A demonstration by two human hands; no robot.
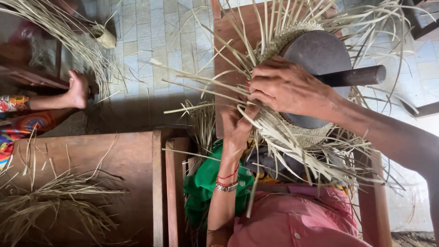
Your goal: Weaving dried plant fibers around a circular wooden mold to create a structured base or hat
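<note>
Both hands are working the same spot on the weave. Right hand fingers curl down over the rim edge, pinching pale flat straw strands against the partly woven straw hat. Left hand comes up from below, fingers closed around a few of the same strands just beside the right fingertips; exact grip is hidden by straw.

The hat sits over a dark rounded wooden block with a stub handle, centre-right of the scene, on a brown wooden stand. Loose ends fan out all round the rim.

Step, as I read it: interlacing strands at the brim edge, mid-row. Next move calls for holding tension with the right hand while the left picks and crosses the neighbouring strand, without letting the woven part slip on the block.

Far left: another person's bare foot and loose straw. Near left: wooden bench with a pile of straw.
</note>
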